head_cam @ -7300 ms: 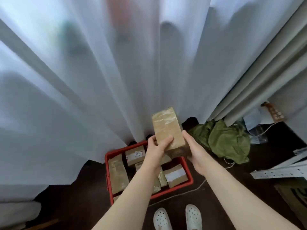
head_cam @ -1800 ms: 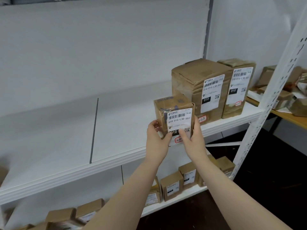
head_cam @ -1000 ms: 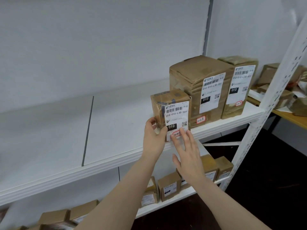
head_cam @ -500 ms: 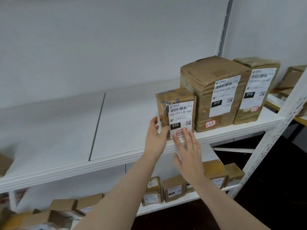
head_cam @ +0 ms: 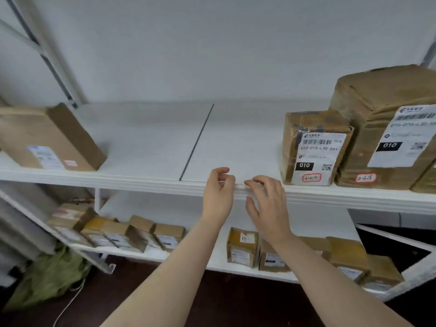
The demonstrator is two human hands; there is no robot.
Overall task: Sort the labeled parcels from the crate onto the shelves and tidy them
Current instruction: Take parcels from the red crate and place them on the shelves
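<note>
A small brown parcel [head_cam: 311,147] with a white 010 label stands upright on the white shelf [head_cam: 151,178], touching a larger 010 parcel [head_cam: 387,131] on its right. My left hand [head_cam: 218,192] and my right hand [head_cam: 266,204] hover at the shelf's front edge, left of the small parcel. Both hold nothing, with fingers loosely curled. The crate is out of view.
Another brown parcel [head_cam: 47,140] lies at the shelf's left end. The lower shelf [head_cam: 188,258] carries several small labeled parcels [head_cam: 241,247]. A green bag [head_cam: 49,277] and a white cable lie on the dark floor at the lower left. A white shelf post [head_cam: 44,50] stands at the far left.
Both hands have let go of the small 010 parcel and drawn back leftward to the shelf edge. My view has swung to the left.
</note>
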